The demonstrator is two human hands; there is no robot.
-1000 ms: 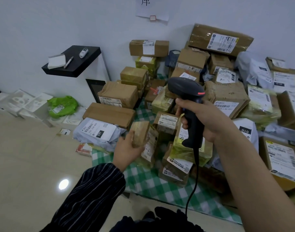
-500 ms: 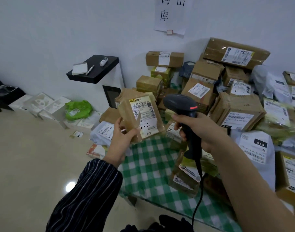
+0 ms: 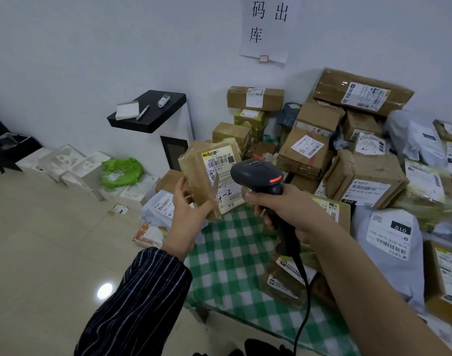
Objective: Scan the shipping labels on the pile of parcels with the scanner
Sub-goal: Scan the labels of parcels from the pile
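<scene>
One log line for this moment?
left hand: holds brown parcel, label toward camera | right hand: grips scanner, head close to label | parcel pile: on checked cloth

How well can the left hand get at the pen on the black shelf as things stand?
Probably not yet. The left hand grips a brown parcel, so it is occupied. The pen lies uncovered on the black shelf, and nothing stands between.

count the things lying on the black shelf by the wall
3: a white pad at the left, a pen just right of it, and a small white device further right. None looks hidden.
</scene>
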